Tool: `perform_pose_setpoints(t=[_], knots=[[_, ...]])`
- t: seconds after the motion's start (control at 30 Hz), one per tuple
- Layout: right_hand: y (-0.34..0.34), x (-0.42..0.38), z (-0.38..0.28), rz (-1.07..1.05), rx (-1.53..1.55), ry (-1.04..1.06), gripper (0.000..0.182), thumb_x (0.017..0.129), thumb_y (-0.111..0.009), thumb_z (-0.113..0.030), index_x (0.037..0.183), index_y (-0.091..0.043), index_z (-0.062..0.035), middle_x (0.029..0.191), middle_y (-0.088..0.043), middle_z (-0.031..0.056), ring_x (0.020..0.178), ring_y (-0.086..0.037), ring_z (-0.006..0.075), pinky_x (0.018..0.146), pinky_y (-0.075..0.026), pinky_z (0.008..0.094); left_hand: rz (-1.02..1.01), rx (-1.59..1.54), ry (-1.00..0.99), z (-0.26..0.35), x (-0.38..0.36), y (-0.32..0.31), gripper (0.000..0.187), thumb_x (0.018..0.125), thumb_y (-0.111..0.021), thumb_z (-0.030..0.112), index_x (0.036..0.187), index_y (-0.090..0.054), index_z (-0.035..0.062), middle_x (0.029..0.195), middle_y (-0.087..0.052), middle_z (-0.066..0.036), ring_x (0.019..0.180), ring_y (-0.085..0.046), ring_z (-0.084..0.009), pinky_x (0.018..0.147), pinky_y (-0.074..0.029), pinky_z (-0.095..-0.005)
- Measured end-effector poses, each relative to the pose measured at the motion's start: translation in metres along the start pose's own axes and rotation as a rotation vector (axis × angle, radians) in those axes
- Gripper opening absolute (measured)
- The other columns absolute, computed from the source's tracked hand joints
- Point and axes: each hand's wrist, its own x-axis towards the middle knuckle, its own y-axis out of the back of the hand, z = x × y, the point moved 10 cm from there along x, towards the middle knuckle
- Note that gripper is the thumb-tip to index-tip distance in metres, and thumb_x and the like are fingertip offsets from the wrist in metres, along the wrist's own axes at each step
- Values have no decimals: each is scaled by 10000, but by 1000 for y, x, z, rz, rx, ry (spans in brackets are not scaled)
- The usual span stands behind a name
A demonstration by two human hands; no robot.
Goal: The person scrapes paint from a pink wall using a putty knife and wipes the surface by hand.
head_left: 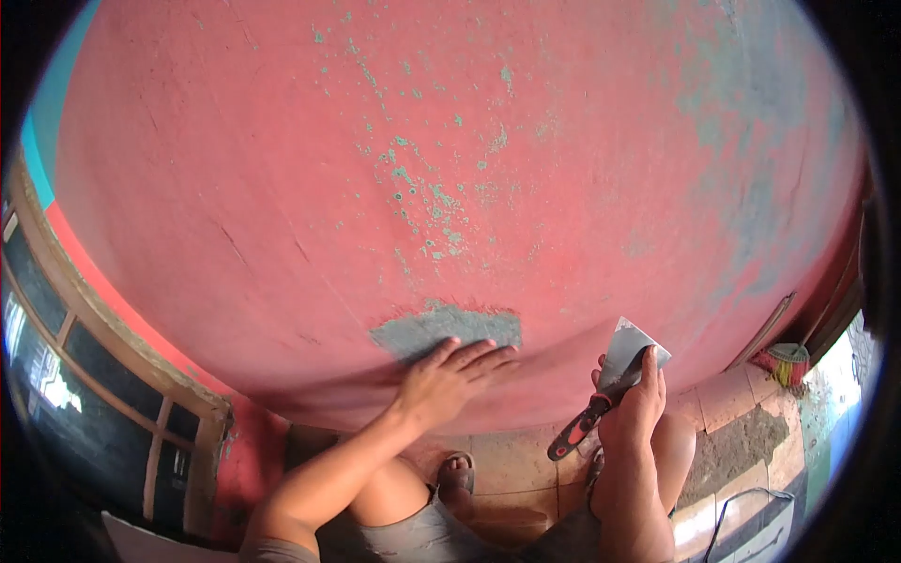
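Low on the pink wall (282,188) is a rough grey patch (413,332) with a ragged upper edge. My left hand (450,373) lies against the lower right of this patch, fingers stretched out and pointing right. In my right hand (638,394) is a putty knife (624,361), its metal blade tilted upward and its black and red handle hanging down to the left. The thumb rests along the blade, and the knife stands apart from the grey patch. Part of the patch is hidden behind my left hand.
Flaked green spots (436,220) mark the wall above. A wood-framed glass panel (103,394) stands on the left. At the right, a broom (786,364) leans near the wall. Floor tiles (516,460) lie below, with a bare rough strip (737,450) at the right.
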Motion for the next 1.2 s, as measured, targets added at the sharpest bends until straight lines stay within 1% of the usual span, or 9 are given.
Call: perform_pose_setpoints(t=[0.03,0.17,0.3,0.4,0.53,0.7,0.8,1.07,1.2], knots=[[1,1,0,20,14,-1,281,1033,-517,-296,1172,-506,-52,932,-641,136,755,-675,255,609,-571,384,19,16,42,-13,-5,-1,649,942,-525,329,1545,-301,419,1673,-107,95,1548,2,-236,1216,45,-548],[7,8,7,10,10,-22,276,1011,-530,-236,1215,-468,-60,931,-621,140,756,-674,259,594,-572,391,203,-109,280,-62,-25,12,607,940,-571,528,1508,-377,438,1669,-136,50,1545,-1,-282,1184,24,-636],[8,6,6,57,-69,-11,355,988,-567,-212,1278,-412,-77,921,-595,132,747,-658,246,561,-560,369,328,-167,497,-91,-55,13,720,850,-680,569,1477,-477,279,1658,-143,-117,1521,-36,-419,1139,-4,-722],[7,1,5,101,-102,11,417,982,-581,-205,1329,-377,-93,900,-580,117,717,-631,221,532,-539,344,330,-186,566,-93,-66,11,705,867,-667,552,1477,-477,253,1657,-136,-129,1517,-36,-434,1134,-17,-731],[-1,-4,-2,65,-203,27,451,986,-581,-208,1368,-363,-105,872,-566,97,664,-589,180,510,-512,319,354,-219,613,-93,-71,7,725,887,-644,535,1508,-427,231,1651,-128,-165,1513,-27,-451,1131,0,-733],[-19,-14,-8,-84,-192,-66,532,902,-705,-318,1333,-483,-100,1002,-504,15,836,-537,122,543,-436,249,375,-280,663,-92,-66,8,732,906,-630,503,1524,-392,193,1644,-89,-215,1497,19,-497,1114,31,-743],[-32,-23,-34,-215,-442,67,614,858,-734,-292,1370,-467,-79,1067,-489,7,862,-517,111,588,-426,245,372,-334,701,-88,-62,9,743,908,-630,501,1526,-381,174,1637,-61,-248,1479,53,-539,1096,48,-753],[-60,-18,-62,-304,-259,55,568,927,-547,-278,1437,-466,-42,1297,-573,81,1033,-621,226,687,-503,306,360,-457,688,-69,-46,12,681,913,-632,505,1491,-443,199,1632,-48,-270,1456,98,-576,1055,74,-783],[3,11,-24,-147,-298,-45,451,927,-543,-307,1275,-555,-20,1070,-671,114,856,-661,213,619,-524,320,225,-376,478,-37,-24,7,543,946,-587,475,1455,-503,309,1655,-94,-173,1487,79,-511,1056,78,-786]])
